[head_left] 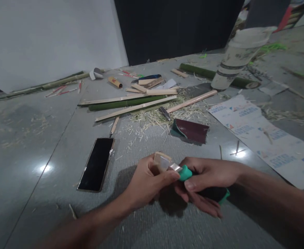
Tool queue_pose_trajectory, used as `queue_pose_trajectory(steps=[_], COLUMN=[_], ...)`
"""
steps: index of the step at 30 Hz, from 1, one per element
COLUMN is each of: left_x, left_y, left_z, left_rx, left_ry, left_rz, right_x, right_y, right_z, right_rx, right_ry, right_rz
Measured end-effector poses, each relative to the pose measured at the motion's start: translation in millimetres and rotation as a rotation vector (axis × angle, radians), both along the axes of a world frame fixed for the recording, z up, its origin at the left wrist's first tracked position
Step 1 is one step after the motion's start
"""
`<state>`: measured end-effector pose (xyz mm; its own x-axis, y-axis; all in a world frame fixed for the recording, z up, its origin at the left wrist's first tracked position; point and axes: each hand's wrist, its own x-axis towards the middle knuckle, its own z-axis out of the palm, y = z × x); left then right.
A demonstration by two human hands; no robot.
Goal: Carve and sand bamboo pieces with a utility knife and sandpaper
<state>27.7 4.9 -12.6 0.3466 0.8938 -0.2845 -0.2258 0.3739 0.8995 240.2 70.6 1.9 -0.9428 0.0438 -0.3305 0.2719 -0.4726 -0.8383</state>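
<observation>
Grey floor (32, 207), seam running down the left. Phone (96, 164) lies near left, screen dark. Mid-floor: split bamboo strips (139, 108), pale shavings (149, 119), curled dark-red sheet (193, 131). Right: printed paper (250, 122). Far right: green bamboo pole (197, 70), pale container (232, 57) standing in front of it.

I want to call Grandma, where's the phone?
In the head view, the phone lies on the floor, left of the left hand, its far end beside a wooden-handled tool.

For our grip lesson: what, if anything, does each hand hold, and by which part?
The right hand holds a bladed tool by its green-and-black handle; the left hand holds a pale wooden piece by its left side.
</observation>
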Motion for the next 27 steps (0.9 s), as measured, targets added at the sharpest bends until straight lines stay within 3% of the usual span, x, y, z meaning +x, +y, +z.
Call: queue_pose_trajectory(steps=[2, 5, 10, 13, 27], left_x=[-1.6, -1.5, 2.1, 4.0, 8.5], left_y=[3.0, 5.9, 5.4, 3.0, -4.2], left_z=[-2.5, -5.1, -4.6, -3.3, 5.1], left_rx=[0.032, 0.061, 0.089, 0.097, 0.087], left_ry=[-0.035, -0.084, -0.068, -0.028, 0.018], left_rz=[-0.004, -0.008, 0.087, 0.139, 0.19], right_x=[-1.7, -4.8, -8.7, -8.9, -8.0], right_y=[0.5, -2.0, -6.6, -5.3, -6.2], right_z=[-18.3, -32.7, -25.0, -21.5, -21.2], right_rx=[-0.127, -0.152, 0.029, 0.12, 0.211], right_ry=[0.113, 0.165, 0.197, 0.198, 0.121], right_rz=[0.01, -0.058, -0.226, -0.205, -0.145])
